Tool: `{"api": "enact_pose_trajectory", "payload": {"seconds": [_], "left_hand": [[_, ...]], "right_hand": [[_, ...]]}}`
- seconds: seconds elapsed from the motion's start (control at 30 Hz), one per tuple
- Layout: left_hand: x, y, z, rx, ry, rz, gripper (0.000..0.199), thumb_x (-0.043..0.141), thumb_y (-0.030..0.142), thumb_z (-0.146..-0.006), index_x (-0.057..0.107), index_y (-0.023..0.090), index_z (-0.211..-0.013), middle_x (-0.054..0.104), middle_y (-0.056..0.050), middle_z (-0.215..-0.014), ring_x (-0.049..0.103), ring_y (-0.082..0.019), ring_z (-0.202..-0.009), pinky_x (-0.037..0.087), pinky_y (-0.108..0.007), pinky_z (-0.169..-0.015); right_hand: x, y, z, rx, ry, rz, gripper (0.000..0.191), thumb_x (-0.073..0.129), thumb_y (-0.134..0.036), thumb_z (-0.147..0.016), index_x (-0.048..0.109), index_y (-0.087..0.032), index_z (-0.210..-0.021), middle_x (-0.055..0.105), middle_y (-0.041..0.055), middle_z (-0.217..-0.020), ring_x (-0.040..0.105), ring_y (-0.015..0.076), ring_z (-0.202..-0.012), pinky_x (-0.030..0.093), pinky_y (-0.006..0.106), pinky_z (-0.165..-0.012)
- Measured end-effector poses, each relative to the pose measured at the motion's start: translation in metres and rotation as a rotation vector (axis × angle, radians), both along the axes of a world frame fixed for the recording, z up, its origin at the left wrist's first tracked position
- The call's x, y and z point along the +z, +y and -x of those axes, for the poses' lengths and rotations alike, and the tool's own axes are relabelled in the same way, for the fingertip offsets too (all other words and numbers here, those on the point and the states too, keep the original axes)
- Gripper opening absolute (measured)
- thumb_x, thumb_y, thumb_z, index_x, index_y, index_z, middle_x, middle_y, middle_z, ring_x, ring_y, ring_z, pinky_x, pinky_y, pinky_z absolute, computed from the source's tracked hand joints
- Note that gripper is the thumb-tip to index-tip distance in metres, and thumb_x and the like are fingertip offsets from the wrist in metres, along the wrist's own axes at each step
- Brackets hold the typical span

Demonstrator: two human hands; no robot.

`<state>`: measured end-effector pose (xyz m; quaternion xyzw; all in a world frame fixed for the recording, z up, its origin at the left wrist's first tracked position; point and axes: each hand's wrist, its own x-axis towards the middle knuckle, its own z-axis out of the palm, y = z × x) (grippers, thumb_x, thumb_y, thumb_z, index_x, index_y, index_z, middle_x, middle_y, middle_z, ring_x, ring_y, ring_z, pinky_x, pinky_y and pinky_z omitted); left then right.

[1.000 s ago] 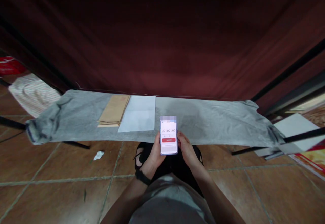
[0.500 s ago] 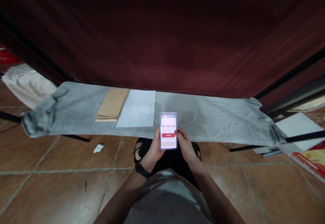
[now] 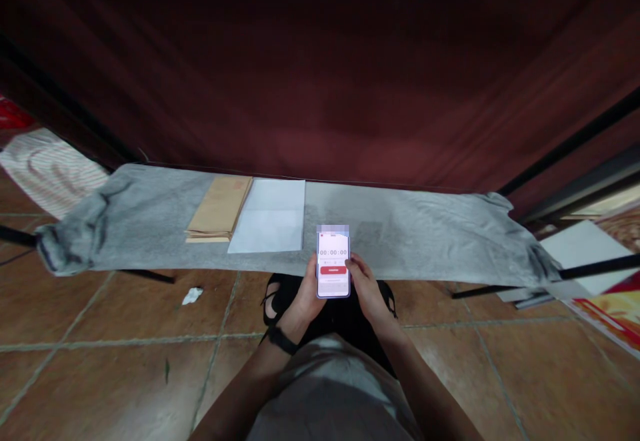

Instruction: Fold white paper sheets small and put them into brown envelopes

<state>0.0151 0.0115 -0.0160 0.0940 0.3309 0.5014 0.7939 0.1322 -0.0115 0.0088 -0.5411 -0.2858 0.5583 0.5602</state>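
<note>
A smartphone (image 3: 333, 264) is held upright between my two hands, its lit screen showing a row of zeros and a red button. My left hand (image 3: 309, 293) is closed around the phone's left side. On the right edge my right hand (image 3: 367, 285) grips it too, with the thumb at the screen's border near the red button. Beyond the phone, a stack of brown paper envelopes (image 3: 219, 207) and a stack of white paper (image 3: 270, 215) lie side by side on a grey cloth (image 3: 415, 234).
The grey cloth covers a low, narrow bench or table with dark legs. Behind it hangs a dark red curtain (image 3: 320, 94). A crumpled white tissue (image 3: 193, 295) lies on the tiled floor (image 3: 125, 361). Striped fabric (image 3: 50, 167) is at left; a white board (image 3: 587, 254) at right.
The phone and both hands sit very slightly lower and further right in the view. The whole view has shifted a little. Both hands keep their hold.
</note>
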Motion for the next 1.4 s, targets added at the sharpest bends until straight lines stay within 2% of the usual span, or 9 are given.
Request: {"api": "enact_pose_trajectory", "payload": {"seconds": [0.27,0.4,0.8,0.9,0.97,1.07,1.2,1.3,1.4], "left_hand": [[0.0,0.003,-0.003,-0.028,0.053,0.016,0.047,0.051,0.051,-0.099,0.071,0.012,-0.114,0.079,-0.009,-0.106,0.075,-0.021,-0.09,0.058,-0.033,-0.089],[0.006,0.011,-0.014,-0.048,0.108,-0.038,0.049,0.054,0.055,-0.097,0.071,0.013,-0.113,0.079,-0.01,-0.106,0.074,-0.024,-0.098,0.056,-0.037,-0.095],[0.007,0.048,-0.047,-0.057,0.434,-0.228,0.059,0.048,0.068,-0.094,0.067,0.016,-0.116,0.077,-0.01,-0.104,0.072,-0.025,-0.101,0.055,-0.039,-0.093],[-0.005,0.059,-0.032,-0.062,0.824,-0.441,0.052,0.057,0.062,-0.091,0.065,0.019,-0.118,0.074,-0.011,-0.111,0.069,-0.027,-0.108,0.052,-0.042,-0.099],[-0.017,0.063,-0.015,-0.065,1.133,-0.696,0.048,0.063,0.054,-0.089,0.064,0.02,-0.123,0.069,-0.012,-0.125,0.062,-0.028,-0.122,0.044,-0.045,-0.109],[-0.04,0.064,0.017,-0.202,1.504,-1.094,0.054,0.057,0.046,-0.093,0.055,0.021,-0.14,0.056,-0.015,-0.147,0.048,-0.031,-0.139,0.036,-0.052,-0.117],[-0.063,0.065,0.045,-0.363,1.888,-1.501,0.065,0.059,0.049,-0.092,0.045,0.026,-0.152,0.046,-0.013,-0.157,0.039,-0.033,-0.147,0.027,-0.056,-0.121],[-0.07,0.067,0.049,-0.386,2.051,-1.633,0.062,0.056,0.049,-0.094,0.045,0.031,-0.152,0.043,-0.011,-0.159,0.041,-0.033,-0.146,0.026,-0.057,-0.121],[-0.075,0.068,0.046,-0.387,2.124,-1.65,0.058,0.051,0.045,-0.097,0.044,0.032,-0.153,0.042,-0.012,-0.159,0.042,-0.033,-0.146,0.024,-0.06,-0.12]], "right_hand": [[0.003,-0.001,-0.005,-0.007,0.003,-0.006,0.036,0.069,-0.051,-0.079,0.073,-0.025,-0.103,0.077,0.0016,-0.106,0.067,0.0257,-0.107,0.049,0.038,-0.099],[0.0,0.006,-0.012,-0.042,0.048,-0.109,0.039,0.064,-0.059,-0.084,0.073,-0.026,-0.104,0.075,0.0015,-0.113,0.065,0.0254,-0.112,0.048,0.039,-0.102],[0.001,0.037,-0.041,-0.165,0.187,-0.181,0.04,0.068,-0.059,-0.08,0.067,-0.022,-0.096,0.075,0.0037,-0.097,0.068,0.0265,-0.1,0.054,0.037,-0.084],[0.002,0.05,-0.053,-0.214,0.198,-0.179,0.036,0.071,-0.058,-0.077,0.066,-0.024,-0.087,0.075,0.0044,-0.091,0.069,0.0288,-0.096,0.055,0.039,-0.079],[0.002,0.06,-0.061,-0.237,0.198,-0.183,0.033,0.072,-0.058,-0.076,0.066,-0.026,-0.085,0.076,0.0044,-0.09,0.069,0.0299,-0.094,0.055,0.041,-0.078],[-0.004,0.076,-0.074,-0.276,0.194,-0.178,0.033,0.073,-0.058,-0.075,0.067,-0.027,-0.086,0.076,0.0033,-0.091,0.07,0.0286,-0.089,0.054,0.041,-0.078],[-0.016,0.094,-0.09,-0.315,0.178,-0.165,0.034,0.071,-0.057,-0.076,0.067,-0.025,-0.086,0.075,0.0021,-0.087,0.069,0.0248,-0.082,0.053,0.037,-0.078],[-0.026,0.103,-0.102,-0.353,0.175,-0.153,0.036,0.071,-0.057,-0.075,0.067,-0.024,-0.089,0.075,0.0022,-0.085,0.069,0.0238,-0.081,0.052,0.036,-0.076],[-0.033,0.105,-0.113,-0.395,0.172,-0.148,0.035,0.072,-0.057,-0.074,0.067,-0.024,-0.085,0.075,0.0019,-0.083,0.068,0.0224,-0.078,0.052,0.034,-0.073]]}}
